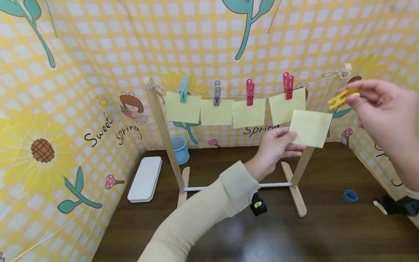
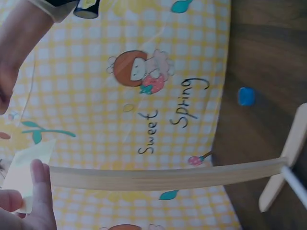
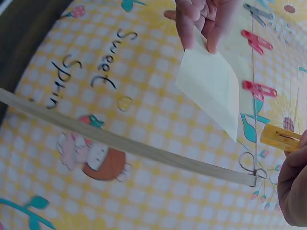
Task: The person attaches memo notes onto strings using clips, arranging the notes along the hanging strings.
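Note:
My left hand (image 1: pixel 276 147) pinches a pale yellow sticky note (image 1: pixel 311 128) by its lower left edge, just below the string (image 1: pixel 315 83) near the right post. To the right of that post, my right hand (image 1: pixel 386 112) holds a yellow clothespin (image 1: pixel 342 99) between thumb and fingers. In the right wrist view the clothespin (image 3: pixel 280 137) points toward the string. Several yellow notes hang in a row, clipped by a light blue clothespin (image 1: pixel 184 89), a grey clothespin (image 1: pixel 217 93), a red clothespin (image 1: pixel 250 92) and another red clothespin (image 1: pixel 288 86). The rightmost hanging note (image 1: pixel 286 105) tilts and is partly covered.
A wooden frame with a left post (image 1: pixel 165 134) and right post (image 1: pixel 302 165) carries the string. On the brown table (image 1: pixel 262 236) are a white case (image 1: pixel 145 179), a blue cup (image 1: pixel 180 150), a blue ring (image 1: pixel 350 196) and a black object (image 1: pixel 258 204). Patterned cloth hangs behind.

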The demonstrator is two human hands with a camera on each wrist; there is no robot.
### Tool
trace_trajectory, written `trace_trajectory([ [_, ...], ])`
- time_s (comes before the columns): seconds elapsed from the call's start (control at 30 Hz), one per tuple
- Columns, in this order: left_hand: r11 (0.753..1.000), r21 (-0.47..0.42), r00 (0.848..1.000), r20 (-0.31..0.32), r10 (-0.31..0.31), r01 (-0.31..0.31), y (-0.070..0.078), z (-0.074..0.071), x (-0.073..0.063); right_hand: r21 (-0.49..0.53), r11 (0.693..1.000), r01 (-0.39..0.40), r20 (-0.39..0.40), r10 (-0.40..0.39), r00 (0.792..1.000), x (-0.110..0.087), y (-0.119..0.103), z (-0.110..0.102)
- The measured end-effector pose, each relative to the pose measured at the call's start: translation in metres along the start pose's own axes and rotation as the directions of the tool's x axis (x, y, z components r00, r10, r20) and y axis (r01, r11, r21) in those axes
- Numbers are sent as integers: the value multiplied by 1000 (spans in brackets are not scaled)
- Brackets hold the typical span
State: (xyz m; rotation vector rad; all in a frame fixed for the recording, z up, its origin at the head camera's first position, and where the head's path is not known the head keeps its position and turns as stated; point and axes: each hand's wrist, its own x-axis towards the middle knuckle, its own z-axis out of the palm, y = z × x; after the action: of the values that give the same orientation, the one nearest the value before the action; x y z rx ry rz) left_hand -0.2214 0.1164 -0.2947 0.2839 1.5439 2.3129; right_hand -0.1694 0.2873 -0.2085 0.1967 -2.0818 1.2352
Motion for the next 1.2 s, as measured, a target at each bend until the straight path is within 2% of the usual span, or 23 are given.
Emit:
trace_trajectory([
  [0.1, 998, -31, 998, -28, 50, -50, 10, 10, 7, -8, 1000, -7, 6, 7, 1000, 23, -9, 1],
  [0.2, 994, -50, 995, -42, 94, -96, 15, 17, 12, -14, 1000, 27, 13, -27, 1000, 42, -15, 6],
  [0.33, 992, -48, 991, -72, 112, -116, 16, 24, 18, -9, 998, 55, 30, -55, 998, 59, -15, 15],
  [0.47, 992, -47, 988, -104, 116, -121, 16, 28, 21, -43, 999, 31, 45, -29, 999, 69, -15, 20],
  [0.57, 989, -48, 984, -110, 137, -143, 16, 31, 23, -67, 998, -21, 68, 26, 997, 74, -15, 21],
  [0.73, 983, -59, 979, -114, 166, -174, 19, 35, 26, -52, 995, -87, 110, 92, 990, 78, -14, 19],
  [0.97, 981, -81, 977, -134, 167, -179, 19, 41, 29, -144, 974, -174, 155, 196, 968, 76, -15, 18],
  [1.2, 977, -99, 977, -122, 175, -187, 18, 41, 30, -113, 974, -197, 197, 216, 956, 74, -13, 17],
])
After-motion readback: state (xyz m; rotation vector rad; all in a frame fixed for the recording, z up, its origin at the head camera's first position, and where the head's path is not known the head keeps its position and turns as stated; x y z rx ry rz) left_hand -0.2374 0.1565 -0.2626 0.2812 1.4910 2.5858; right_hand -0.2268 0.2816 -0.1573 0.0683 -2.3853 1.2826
